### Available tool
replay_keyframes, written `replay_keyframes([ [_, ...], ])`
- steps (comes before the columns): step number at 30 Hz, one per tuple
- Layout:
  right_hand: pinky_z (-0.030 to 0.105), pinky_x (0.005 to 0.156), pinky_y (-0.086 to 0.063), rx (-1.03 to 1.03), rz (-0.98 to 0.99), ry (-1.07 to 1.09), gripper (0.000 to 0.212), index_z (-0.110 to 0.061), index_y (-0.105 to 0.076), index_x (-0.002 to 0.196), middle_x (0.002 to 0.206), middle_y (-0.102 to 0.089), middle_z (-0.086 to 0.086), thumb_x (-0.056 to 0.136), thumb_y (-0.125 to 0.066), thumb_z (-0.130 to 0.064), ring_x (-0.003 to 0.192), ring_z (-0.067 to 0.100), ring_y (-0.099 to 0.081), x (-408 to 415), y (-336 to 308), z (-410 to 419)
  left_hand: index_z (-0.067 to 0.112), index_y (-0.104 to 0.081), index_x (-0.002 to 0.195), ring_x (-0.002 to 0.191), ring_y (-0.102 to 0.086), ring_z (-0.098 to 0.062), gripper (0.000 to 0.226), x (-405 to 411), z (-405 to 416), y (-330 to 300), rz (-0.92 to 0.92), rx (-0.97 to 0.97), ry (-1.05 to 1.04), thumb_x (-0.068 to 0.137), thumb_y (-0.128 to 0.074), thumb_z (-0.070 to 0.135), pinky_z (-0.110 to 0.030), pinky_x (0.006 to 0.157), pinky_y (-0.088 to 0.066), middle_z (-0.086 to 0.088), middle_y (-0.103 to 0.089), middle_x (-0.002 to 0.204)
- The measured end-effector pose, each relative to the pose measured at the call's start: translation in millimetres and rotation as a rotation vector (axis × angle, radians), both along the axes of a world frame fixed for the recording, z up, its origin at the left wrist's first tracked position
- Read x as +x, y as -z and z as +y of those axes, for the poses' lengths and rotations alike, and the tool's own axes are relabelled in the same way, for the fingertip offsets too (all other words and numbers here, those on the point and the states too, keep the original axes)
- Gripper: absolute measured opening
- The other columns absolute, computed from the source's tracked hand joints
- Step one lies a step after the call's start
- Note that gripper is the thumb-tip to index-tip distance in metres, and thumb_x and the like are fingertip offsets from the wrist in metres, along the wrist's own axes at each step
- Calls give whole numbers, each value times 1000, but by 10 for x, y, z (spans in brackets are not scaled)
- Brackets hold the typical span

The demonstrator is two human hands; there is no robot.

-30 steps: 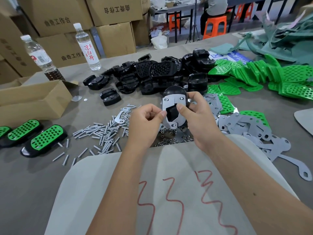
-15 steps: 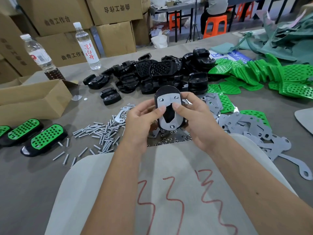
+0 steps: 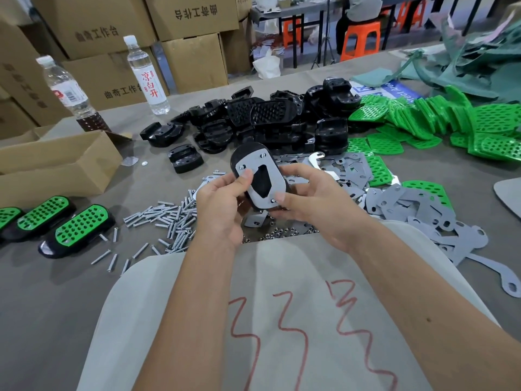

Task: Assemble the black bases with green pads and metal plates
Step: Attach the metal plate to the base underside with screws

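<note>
Now both hands [image 3: 222,204] hold base [image 3: 239,160] w/ plate [image 3: 272,176]; cardboard box [image 3: 56,165] contents hidden.

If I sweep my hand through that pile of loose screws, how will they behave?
The screws are slim metal cylinders lying flat, so they will probably roll and scatter across the table. They look stiff, small and fiddly to pinch singly.

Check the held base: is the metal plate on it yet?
On. The metal plate lies flat on the black base, three screw heads showing; both hands grip it.

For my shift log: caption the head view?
Both hands, left hand and right hand, hold a black base with metal plate.
</note>
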State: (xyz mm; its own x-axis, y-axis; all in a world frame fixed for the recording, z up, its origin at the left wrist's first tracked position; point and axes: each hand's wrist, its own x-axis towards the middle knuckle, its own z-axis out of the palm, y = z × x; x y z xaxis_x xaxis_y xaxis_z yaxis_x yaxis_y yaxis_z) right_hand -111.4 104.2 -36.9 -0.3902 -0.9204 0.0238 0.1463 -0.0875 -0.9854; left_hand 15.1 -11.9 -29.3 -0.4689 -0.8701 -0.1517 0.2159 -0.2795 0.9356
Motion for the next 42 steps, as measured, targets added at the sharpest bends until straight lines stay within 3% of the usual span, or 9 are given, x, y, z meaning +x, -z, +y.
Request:
replay_keyframes([
  [3, 43, 93, -62, -23, -49, 14, 39, -12, -62, 134, 113, -73, 28, 97, -66, 3, 105, 41, -74, -1, 11, -18, 5, -75, 98, 83, -72, -31, 8, -17, 23, -24, 19, -1, -13, 92, -73, 10, -50, 87, -59, -19, -78, 100],
  [9, 37, 86, -62, -41, -138, 34, 38, -18, -66, 134, 113, -75, 23, 98, -68, -5, 96, 32, -75, -18, 30, -44, 7, -72, 97, 91, -69, -35, 6, -27, 44, -35, 70, 30, -38, 93, -73, 11, -55, 94, -56, -20, -76, 100],
  [14, 50, 91, -59, 47, 65, 153, 20, -12, -67, 122, 105, -77, 22, 104, -60, -6, 78, 26, -69, 7, 64, -79, 10, -65, 96, 78, -74, -29, 10, -47, 65, 8, 44, 17, 20, 94, -73, 14, -41, 70, -64, -13, -78, 93],
  [20, 29, 71, -57, 55, 115, 144, 16, -10, -64, 119, 93, -79, 12, 104, -62, -15, 70, 17, -68, 34, 49, -83, 11, -58, 96, 75, -75, -26, 12, -61, 17, 13, 22, 27, -58, 97, -70, 12, -35, 60, -61, -10, -78, 87],
  [26, 21, 57, -45, 258, 881, 132, 17, -20, -67, 80, 68, -66, -4, 93, -77, -26, 56, 7, -53, 10, 54, -41, 12, -54, 95, 63, -76, -19, 22, 29, -124, 18, 17, 98, -283, 91, -74, 3, -37, 53, -62, -9, -74, 83],
  [30, 21, 62, -44, 345, 1033, -53, 16, -20, -73, 77, 79, -67, -6, 86, -84, -27, 73, 9, -62, 35, -6, -38, 13, -55, 93, 62, -76, -19, 23, 82, -192, 39, 6, 110, -330, 89, -77, 4, -37, 55, -62, -5, -76, 77],
  [34, 14, 58, -38, 327, 997, -26, 18, -22, -69, 76, 69, -63, -10, 91, -79, -23, 63, 2, -57, 59, 7, -50, 15, -56, 89, 63, -74, -19, 23, 95, -213, 57, -52, 82, -310, 88, -77, 9, -37, 58, -62, -1, -76, 74],
  [38, 33, 62, -52, 135, 701, 251, 16, -17, -67, 80, 70, -70, -1, 95, -73, -14, 64, 19, -63, 25, 11, -58, 16, -56, 89, 63, -71, -21, 20, 76, -167, 51, -103, 37, -209, 87, -74, 9, -38, 59, -63, -1, -74, 70],
  [42, 25, 66, -54, -72, 407, 382, 15, -16, -72, 79, 73, -74, 0, 86, -83, -7, 66, 12, -66, -36, -6, -34, 16, -58, 86, 60, -70, -21, 16, 54, -64, 13, -163, -23, 14, 88, -72, 10, -34, 53, -59, -3, -74, 74],
])
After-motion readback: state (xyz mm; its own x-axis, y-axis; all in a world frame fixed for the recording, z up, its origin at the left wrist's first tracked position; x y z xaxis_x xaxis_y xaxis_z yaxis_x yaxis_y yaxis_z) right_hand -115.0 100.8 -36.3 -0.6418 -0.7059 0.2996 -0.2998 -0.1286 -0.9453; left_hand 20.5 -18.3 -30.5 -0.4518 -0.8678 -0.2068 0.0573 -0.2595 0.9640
